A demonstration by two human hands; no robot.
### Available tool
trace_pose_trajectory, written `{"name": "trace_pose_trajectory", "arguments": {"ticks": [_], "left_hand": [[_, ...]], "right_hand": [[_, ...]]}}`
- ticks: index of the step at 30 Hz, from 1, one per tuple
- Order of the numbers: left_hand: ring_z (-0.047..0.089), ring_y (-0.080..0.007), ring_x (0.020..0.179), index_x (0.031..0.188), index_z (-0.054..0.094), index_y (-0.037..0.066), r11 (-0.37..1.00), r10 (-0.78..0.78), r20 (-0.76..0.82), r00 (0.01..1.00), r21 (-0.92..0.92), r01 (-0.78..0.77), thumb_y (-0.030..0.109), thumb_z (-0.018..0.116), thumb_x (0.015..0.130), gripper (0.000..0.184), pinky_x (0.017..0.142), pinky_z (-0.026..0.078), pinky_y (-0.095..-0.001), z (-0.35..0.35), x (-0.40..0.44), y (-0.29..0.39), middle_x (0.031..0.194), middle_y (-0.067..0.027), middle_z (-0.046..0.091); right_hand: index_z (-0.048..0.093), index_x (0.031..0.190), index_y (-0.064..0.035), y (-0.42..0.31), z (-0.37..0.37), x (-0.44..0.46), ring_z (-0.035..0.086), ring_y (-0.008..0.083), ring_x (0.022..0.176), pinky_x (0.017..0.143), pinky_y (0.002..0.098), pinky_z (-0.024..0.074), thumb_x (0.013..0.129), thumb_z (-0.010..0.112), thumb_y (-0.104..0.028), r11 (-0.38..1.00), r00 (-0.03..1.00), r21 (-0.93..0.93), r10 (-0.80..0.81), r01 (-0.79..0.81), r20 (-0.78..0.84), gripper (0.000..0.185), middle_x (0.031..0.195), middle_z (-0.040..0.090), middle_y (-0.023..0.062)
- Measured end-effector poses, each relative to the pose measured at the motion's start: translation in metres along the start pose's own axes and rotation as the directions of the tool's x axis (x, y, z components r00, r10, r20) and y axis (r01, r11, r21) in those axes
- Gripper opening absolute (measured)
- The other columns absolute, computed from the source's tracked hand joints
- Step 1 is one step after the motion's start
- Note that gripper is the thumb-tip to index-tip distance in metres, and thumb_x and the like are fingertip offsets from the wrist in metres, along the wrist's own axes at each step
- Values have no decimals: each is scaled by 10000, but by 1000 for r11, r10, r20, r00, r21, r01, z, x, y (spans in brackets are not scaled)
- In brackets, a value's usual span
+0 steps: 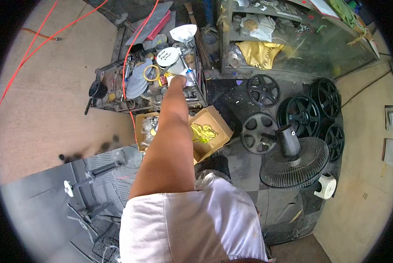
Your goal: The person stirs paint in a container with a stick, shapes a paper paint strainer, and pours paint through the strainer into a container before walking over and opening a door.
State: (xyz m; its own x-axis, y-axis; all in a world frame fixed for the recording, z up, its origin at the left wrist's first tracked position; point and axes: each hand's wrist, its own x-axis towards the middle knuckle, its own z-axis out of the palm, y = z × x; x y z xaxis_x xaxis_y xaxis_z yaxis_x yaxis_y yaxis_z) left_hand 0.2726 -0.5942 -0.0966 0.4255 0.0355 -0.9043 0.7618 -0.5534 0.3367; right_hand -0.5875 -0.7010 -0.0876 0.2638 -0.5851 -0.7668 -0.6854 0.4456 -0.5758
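My left arm stretches forward over a cluttered workbench (150,105), and my left hand (178,81) is at its right part. The fingers are mostly hidden behind the hand and forearm, so I cannot see whether they grip anything. Right beside the hand lies a silver tool with a blue ring (190,73). Just beyond is a white round lid with black handwriting (167,56). A yellow ring, like a tape roll (151,73), and grey discs (137,81) lie to the left. My right hand is out of view.
Open cardboard boxes (223,130) stand below the bench, one holding yellow-green crumpled material (204,133). A pedestal fan (295,163) and several black wheel rims (299,116) are at right. Red hoses (127,61) hang over the bench. A glass cabinet (301,48) stands behind.
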Motion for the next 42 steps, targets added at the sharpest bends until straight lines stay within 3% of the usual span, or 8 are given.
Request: {"name": "trace_pose_trajectory", "arguments": {"ticks": [11,17,19,21,24,33,39,42], "left_hand": [[461,-151,447,748,533,78,996,42,-15,999,80,-41,102,448,895,172,422,343,-334,-10,12,-2,600,-60,537],[460,-163,452,715,522,67,910,165,-60,984,393,-129,94,455,882,182,428,342,-346,-22,48,-3,568,-51,503],[341,-123,394,687,442,152,995,2,56,998,-100,4,143,460,920,234,397,270,-292,-28,40,-12,516,22,416],[320,-89,379,663,395,186,998,10,147,989,-63,-1,176,456,936,280,377,255,-276,-28,11,-13,508,61,402],[334,-71,380,648,367,211,824,31,276,961,-550,132,194,422,953,311,372,235,-231,-28,-10,-23,511,76,385],[292,-38,380,786,426,171,739,163,251,954,-672,51,184,411,1006,221,360,207,-213,-20,-86,-40,515,85,325],[309,-77,444,1040,505,102,807,501,540,677,-573,-141,249,508,1060,148,435,275,-232,17,-189,-135,622,21,410],[336,-76,468,1174,514,111,841,535,691,486,-492,-225,256,501,1070,179,458,272,-227,50,-244,-177,641,11,426]], "right_hand": [[664,1203,-3,-11,0,-4,652,147,898,815,318,523,964,704,-191,999,1000,40,-28,27,9,306,1012,728,81],[650,1222,4,-22,7,-21,649,148,892,812,315,522,957,711,-187,976,1000,218,-10,11,-7,333,1004,725,88],[661,1202,8,-22,5,-25,647,150,902,815,316,520,955,712,-187,981,1000,196,0,2,-8,318,1012,724,92],[673,1178,12,-16,-1,-24,646,157,914,821,320,518,954,711,-190,990,1000,143,9,-8,-4,305,1021,724,98],[678,1168,15,-5,-2,-18,649,170,922,828,327,516,952,707,-199,997,1000,72,10,-10,-6,305,1027,727,105],[693,1138,23,48,0,39,660,210,946,850,349,512,949,695,-224,997,998,-64,-43,46,48,311,1046,733,127],[678,1169,20,-103,53,17,688,330,1021,883,416,507,937,669,-296,890,969,-388,-193,240,156,392,1102,711,241],[667,890,17,-223,79,-31,585,179,711,673,345,474,926,699,-223,801,843,-262,-508,538,179,244,806,670,86]]}}
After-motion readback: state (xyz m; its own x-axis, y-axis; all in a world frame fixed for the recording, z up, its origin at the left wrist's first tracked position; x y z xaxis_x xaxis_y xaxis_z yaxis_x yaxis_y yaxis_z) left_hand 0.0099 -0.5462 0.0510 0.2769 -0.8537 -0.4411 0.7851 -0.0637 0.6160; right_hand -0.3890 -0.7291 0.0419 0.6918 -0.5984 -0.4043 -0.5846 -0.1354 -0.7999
